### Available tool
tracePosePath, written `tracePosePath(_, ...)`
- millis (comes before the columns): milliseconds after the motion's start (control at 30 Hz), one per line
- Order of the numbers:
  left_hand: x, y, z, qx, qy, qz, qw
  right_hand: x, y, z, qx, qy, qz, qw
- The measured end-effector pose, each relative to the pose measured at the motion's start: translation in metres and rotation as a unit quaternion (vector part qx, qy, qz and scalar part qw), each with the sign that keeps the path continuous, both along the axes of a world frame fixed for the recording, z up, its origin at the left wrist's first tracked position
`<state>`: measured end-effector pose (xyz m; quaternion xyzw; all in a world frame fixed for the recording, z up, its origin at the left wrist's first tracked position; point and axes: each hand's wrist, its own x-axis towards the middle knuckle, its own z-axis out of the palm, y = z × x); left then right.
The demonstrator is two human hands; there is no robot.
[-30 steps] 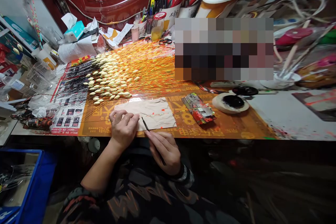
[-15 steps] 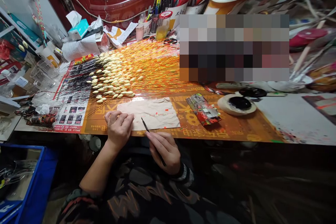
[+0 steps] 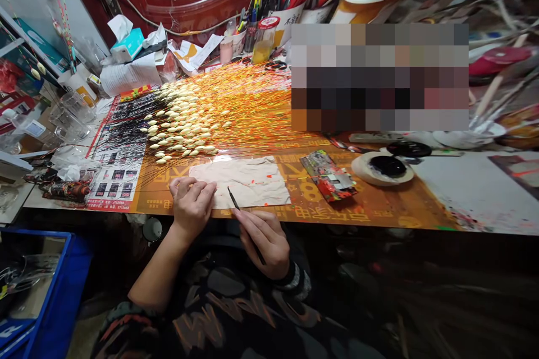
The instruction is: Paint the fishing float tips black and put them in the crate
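My right hand (image 3: 266,241) grips a thin dark brush (image 3: 233,198), its tip pointing up and left over a crumpled pale cloth (image 3: 246,171) with red spots. At the cloth's left end, my left hand (image 3: 191,205) is closed, fingers curled down; a thin stick (image 3: 295,180) runs right from near it across the cloth. What the left fingertips pinch is too small to make out. Beyond the cloth lie many pale oval floats (image 3: 181,123) with orange and yellow stems. A paint-smeared palette (image 3: 326,175) is right of the cloth.
A round dish of black paint (image 3: 386,167) sits right of the palette. Behind are a red-lidded jar (image 3: 264,39), cups of brushes and a blue tissue box (image 3: 127,45). Clear cups (image 3: 76,112) stand at the left. A blue crate (image 3: 63,269) is below the table at left.
The whole view has shifted slightly. Both hands and the brush keep nearly the same place over the cloth.
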<state>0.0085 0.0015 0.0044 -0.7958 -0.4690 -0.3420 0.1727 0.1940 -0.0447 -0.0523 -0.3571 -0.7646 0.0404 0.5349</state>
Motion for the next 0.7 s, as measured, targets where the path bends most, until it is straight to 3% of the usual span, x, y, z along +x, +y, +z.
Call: tracePosePath(700, 0.0016, -0.0004, 0.0004, -0.006, -0.009, 0.004, 1.000, -0.0097, 0.0018, 0.0043, 0.006, 0.001, 0.009, 1.000)
